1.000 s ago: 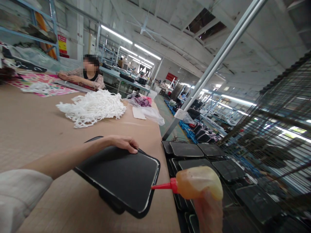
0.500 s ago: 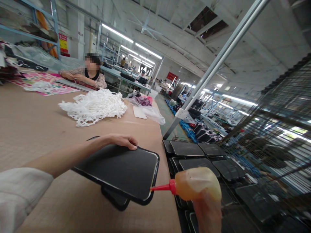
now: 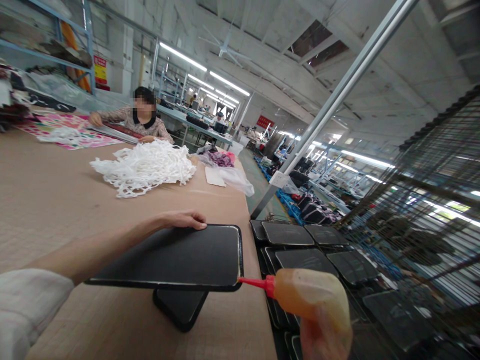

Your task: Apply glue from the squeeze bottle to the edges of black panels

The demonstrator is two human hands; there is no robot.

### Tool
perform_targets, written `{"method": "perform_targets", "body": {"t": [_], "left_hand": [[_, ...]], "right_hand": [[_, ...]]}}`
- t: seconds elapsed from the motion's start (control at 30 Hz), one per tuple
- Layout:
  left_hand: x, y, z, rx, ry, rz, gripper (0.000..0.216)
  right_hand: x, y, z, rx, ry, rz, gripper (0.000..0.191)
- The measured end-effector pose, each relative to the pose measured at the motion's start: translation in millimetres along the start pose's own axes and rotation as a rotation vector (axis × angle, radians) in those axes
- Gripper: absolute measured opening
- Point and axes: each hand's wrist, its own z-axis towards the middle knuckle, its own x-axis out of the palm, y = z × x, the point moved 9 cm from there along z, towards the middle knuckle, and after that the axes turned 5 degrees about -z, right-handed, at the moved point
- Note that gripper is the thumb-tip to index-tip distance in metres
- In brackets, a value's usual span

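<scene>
My left hand (image 3: 185, 220) grips the far edge of a black rounded panel (image 3: 180, 257), thumb on top and the other fingers hidden behind the edge. A pale line runs along the panel's rim. Beneath it, turned at an angle, another black panel (image 3: 180, 307) lies on the brown table (image 3: 123, 322). My right hand (image 3: 324, 332), partly blurred, is closed round a squeeze bottle (image 3: 311, 295) of amber liquid. The bottle's red nozzle (image 3: 258, 283) points left, its tip at the panel's near right corner.
White netting-like strips (image 3: 150, 167) are heaped beyond the panel, with a plastic bag (image 3: 238, 180) beside them. Across the table sits a co-worker (image 3: 144, 117). Several black panels (image 3: 287, 234) are stacked right of the table edge, near a metal post (image 3: 311, 125) and a wire rack (image 3: 442, 165).
The held panel has swung so its near edge lies more level, and my left hand has shifted slightly left. The bottle has moved a little right and its tip up. The co-worker's hands have spread apart.
</scene>
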Motion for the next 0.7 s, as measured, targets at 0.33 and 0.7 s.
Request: {"method": "perform_targets", "body": {"t": [0.33,0.7], "left_hand": [[6.3,21.8,0.4,-0.128,-0.114,-0.275,0.044],[19.4,45.4,8.8,-0.173,-0.088,-0.480,0.048]], "right_hand": [[-2.5,-8.6,8.0,0.054,-0.107,-0.032,0.053],[3.6,-21.3,12.8,0.037,-0.096,0.187,0.040]]}}
